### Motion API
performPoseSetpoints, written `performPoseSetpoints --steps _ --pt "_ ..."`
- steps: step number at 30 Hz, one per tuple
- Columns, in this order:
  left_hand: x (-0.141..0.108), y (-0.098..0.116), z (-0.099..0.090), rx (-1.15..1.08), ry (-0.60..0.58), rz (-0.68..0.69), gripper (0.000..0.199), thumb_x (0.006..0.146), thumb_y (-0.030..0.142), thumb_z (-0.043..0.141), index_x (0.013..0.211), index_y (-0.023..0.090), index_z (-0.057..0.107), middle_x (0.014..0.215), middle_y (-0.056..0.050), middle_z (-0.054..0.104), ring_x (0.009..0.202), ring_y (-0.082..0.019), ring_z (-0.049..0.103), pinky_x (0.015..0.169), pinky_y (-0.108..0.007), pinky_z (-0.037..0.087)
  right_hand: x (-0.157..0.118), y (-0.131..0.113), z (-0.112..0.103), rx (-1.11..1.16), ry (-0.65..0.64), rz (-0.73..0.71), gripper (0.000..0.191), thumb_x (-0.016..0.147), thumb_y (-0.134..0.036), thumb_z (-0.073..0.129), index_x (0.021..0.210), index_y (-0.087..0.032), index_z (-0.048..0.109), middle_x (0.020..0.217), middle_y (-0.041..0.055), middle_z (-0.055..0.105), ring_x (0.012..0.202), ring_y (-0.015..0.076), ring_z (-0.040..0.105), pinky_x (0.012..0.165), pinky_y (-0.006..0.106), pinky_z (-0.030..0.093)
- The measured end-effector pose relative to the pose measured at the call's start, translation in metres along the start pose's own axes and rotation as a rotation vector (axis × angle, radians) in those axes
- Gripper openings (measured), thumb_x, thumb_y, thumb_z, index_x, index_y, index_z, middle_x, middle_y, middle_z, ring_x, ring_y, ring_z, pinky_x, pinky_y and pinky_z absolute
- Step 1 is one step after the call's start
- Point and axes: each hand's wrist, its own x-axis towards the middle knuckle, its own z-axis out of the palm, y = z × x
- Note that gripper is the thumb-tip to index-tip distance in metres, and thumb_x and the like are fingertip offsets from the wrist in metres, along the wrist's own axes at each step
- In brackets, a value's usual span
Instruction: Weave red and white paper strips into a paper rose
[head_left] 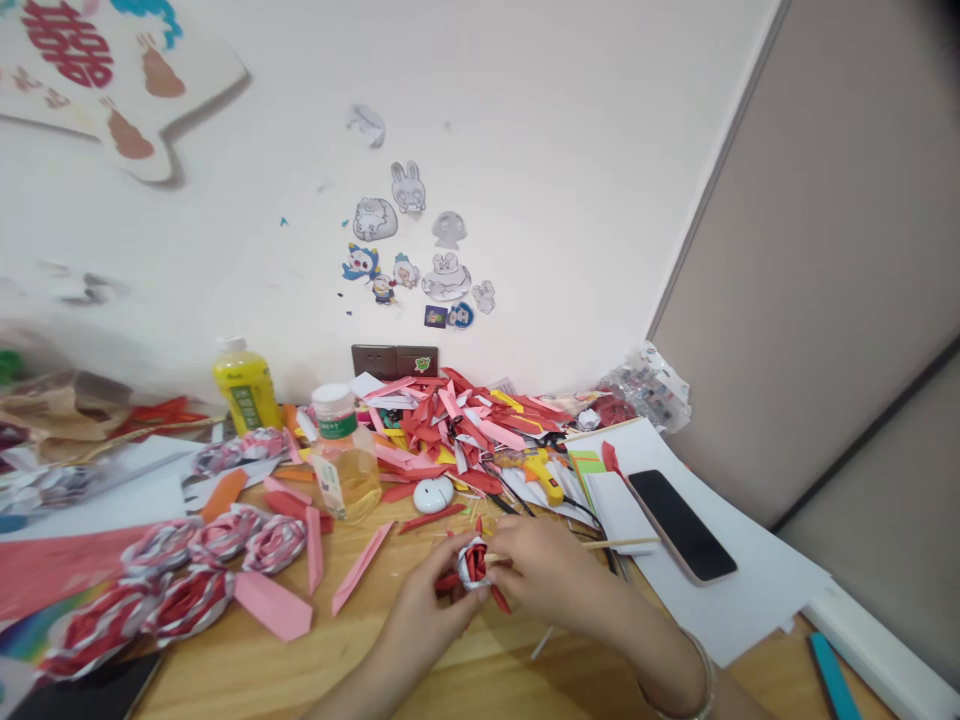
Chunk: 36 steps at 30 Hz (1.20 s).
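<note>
A red and white folded-paper flower (475,562) is held over the wooden table near its front. My left hand (427,600) is closed around the flower's left and lower side, with thumb and fingers on its edge. My right hand (536,565) pinches a thin wooden stick (615,543), whose tip points at the flower's right side; the stick's other end sticks out to the right behind the hand. Red paper points jut out from under the flower. Close by on the left lie several finished paper flowers (191,600) in red, pink and white.
Folded paper strips (457,430) are heaped along the wall, with a yellow glue gun (541,472) at their edge. Two drink bottles (345,460) and a white earbud case (433,494) stand left of centre. A phone (682,525) lies on white paper at right.
</note>
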Motion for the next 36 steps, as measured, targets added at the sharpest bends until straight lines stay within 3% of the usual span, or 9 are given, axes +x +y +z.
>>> performPoseSetpoints --steps 8,16,36 --pt "0.001 0.000 0.000 0.028 0.006 -0.006 0.045 0.065 0.017 0.066 0.109 0.015 0.059 0.107 -0.010 0.069 0.098 -0.026 0.064 0.085 -0.035 0.052 0.001 -0.001 0.004 -0.053 0.007 -0.001 0.015 0.082 -0.020 0.051 0.072 -0.017 0.062 0.074 0.0010 0.061 0.065 0.0120 0.054 0.052 0.023 0.025" --pt "0.001 0.004 0.000 -0.011 0.029 -0.021 0.041 0.064 0.020 0.067 0.105 0.017 0.061 0.105 -0.008 0.069 0.097 -0.025 0.065 0.083 -0.034 0.053 0.004 -0.001 0.008 -0.180 0.026 -0.074 0.012 0.079 -0.017 0.051 0.075 -0.015 0.063 0.077 0.0044 0.062 0.070 0.0161 0.058 0.057 0.024 0.033" --pt "0.002 0.007 0.001 -0.085 0.048 -0.077 0.044 0.059 0.026 0.072 0.101 0.016 0.061 0.100 -0.009 0.071 0.094 -0.026 0.066 0.082 -0.036 0.053 0.008 0.007 0.013 -0.222 0.034 -0.097 0.008 0.077 -0.020 0.058 0.080 -0.014 0.063 0.082 0.0063 0.065 0.075 0.0190 0.059 0.061 0.024 0.038"
